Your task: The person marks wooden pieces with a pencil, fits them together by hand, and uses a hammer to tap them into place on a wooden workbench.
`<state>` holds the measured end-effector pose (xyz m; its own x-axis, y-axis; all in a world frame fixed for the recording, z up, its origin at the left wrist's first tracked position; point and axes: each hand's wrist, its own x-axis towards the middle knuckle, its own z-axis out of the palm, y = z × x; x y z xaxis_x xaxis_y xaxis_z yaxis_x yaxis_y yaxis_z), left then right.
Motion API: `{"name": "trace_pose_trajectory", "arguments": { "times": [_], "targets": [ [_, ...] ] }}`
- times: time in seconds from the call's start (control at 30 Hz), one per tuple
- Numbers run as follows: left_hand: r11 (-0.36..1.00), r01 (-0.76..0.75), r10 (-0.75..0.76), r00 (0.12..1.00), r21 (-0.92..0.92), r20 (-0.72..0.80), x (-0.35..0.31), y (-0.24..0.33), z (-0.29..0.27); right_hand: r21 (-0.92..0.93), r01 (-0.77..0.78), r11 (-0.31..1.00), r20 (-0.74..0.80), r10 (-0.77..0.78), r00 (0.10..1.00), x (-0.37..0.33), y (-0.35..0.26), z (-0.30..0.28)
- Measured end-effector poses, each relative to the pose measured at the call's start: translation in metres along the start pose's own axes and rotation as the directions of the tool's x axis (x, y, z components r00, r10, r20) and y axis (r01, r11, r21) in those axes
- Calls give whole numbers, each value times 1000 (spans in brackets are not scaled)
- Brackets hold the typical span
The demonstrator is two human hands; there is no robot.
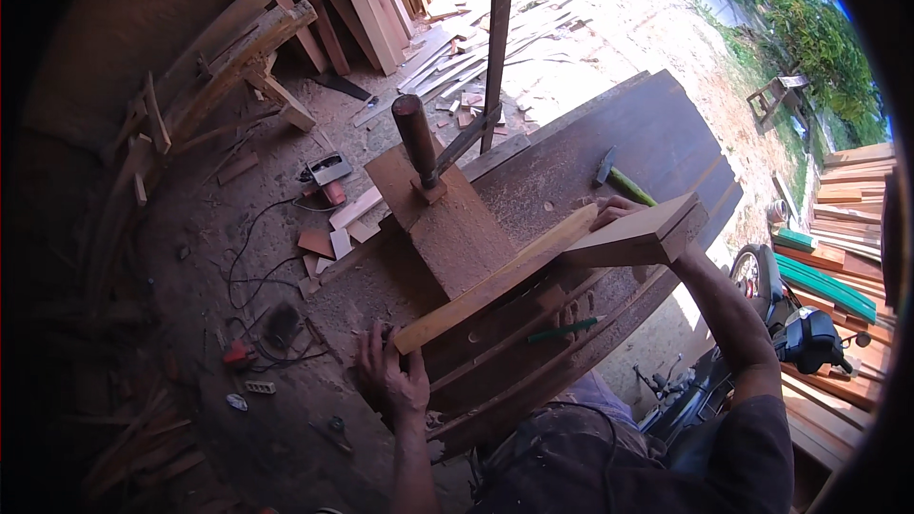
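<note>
Low down, the left hand (392, 379) lies flat and open on the bench (609, 133), touching one end of a long plank (495, 278). Right hand (617, 212) grips the far end beside a hammer (617, 177).

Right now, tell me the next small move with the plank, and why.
Probably slide the plank a little to square it. The left hand lies flat by its near end, the right hand grips the far end under a board, and it lies askew on the bench.
</note>
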<state>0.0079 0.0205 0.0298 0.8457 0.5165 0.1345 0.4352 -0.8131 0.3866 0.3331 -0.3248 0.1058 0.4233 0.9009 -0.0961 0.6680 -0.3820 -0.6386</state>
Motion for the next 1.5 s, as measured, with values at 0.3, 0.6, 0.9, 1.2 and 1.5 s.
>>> {"name": "trace_pose_trajectory", "arguments": {
  "times": [0.3,0.6,0.9,1.2,1.5],
  "targets": [
    [999,-36,37,995,16,-95,-2,-3,1,-134,-25,991,-53,18,998,-4,1,11],
    [995,-74,67,991,-61,-118,-9,-1,-12,64,-194,979,-21,195,980,-29,-12,5],
    [509,-288,-213,871,-811,-443,113,77,-45,832,12,555,-391,571,722,-97,-35,85],
    [530,-188,-392,810,-827,-435,244,205,-12,671,-190,717,-233,447,864,-55,-112,111],
    [489,-179,-148,948,-854,-283,275,162,0,423,-426,800,-75,500,863,-46,-126,83]
  ]
}}
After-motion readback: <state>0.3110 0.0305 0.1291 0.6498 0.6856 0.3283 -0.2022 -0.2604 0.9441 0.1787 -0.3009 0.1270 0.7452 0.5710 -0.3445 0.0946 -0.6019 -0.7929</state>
